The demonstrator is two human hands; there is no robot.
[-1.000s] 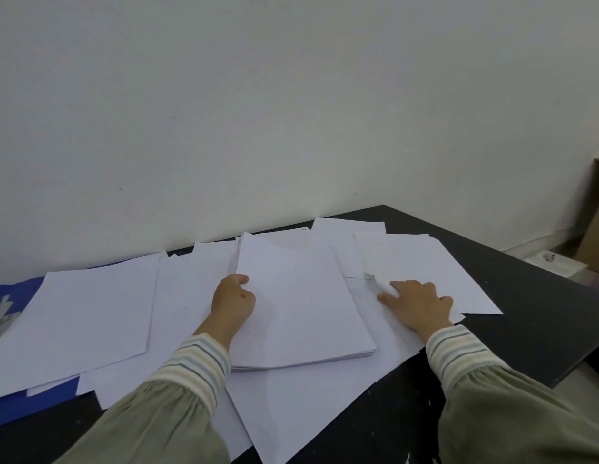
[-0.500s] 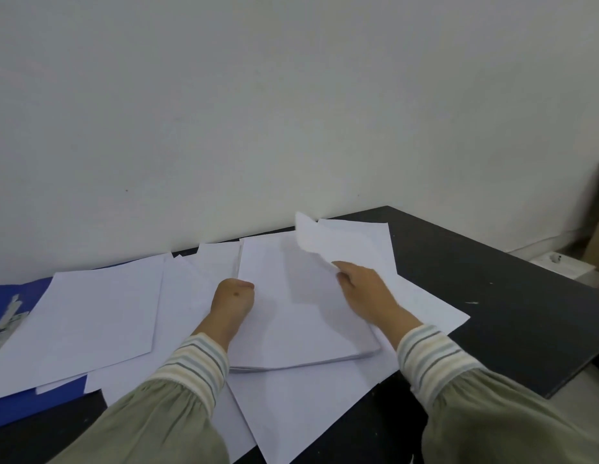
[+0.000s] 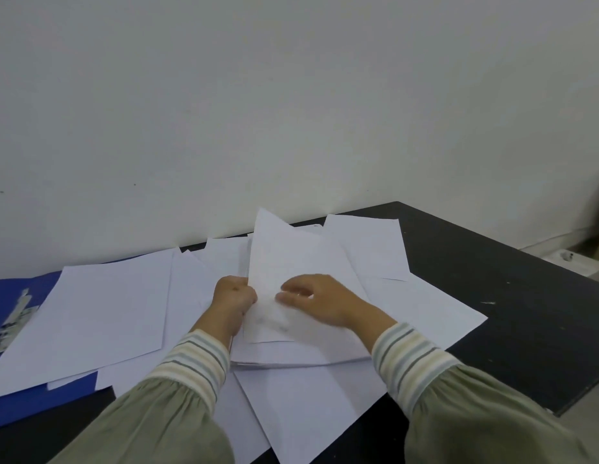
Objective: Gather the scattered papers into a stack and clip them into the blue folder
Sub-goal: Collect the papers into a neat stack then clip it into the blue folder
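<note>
- Papers: the gathered stack (image 3: 301, 349) lies on the black table (image 3: 492, 296) directly ahead of the person, its long axis running away toward the wall (image 3: 291, 95).
- One loose sheet (image 3: 284, 262) sits on top of the stack, tilted, its far corner lifted; it is not yet squared with the sheets beneath.
- At the stack's left edge, the left hand (image 3: 234, 296) is closed on the edge of that sheet, and probably the pile too.
- On top of the stack, the right hand (image 3: 316, 301) rests with fingers spread and slightly curled, pressing the sheet down; it clamps nothing.
- Right of the stack, more sheets (image 3: 368, 246) lie within the right hand's reach.
- Left of the stack, a large sheet (image 3: 100, 313) lies nearer the left hand and covers much of the blue folder (image 3: 30, 403).
- That folder lies well left of the stack, its metal clip (image 3: 13, 319) showing; my judgement is that gathering is only partly done.
</note>
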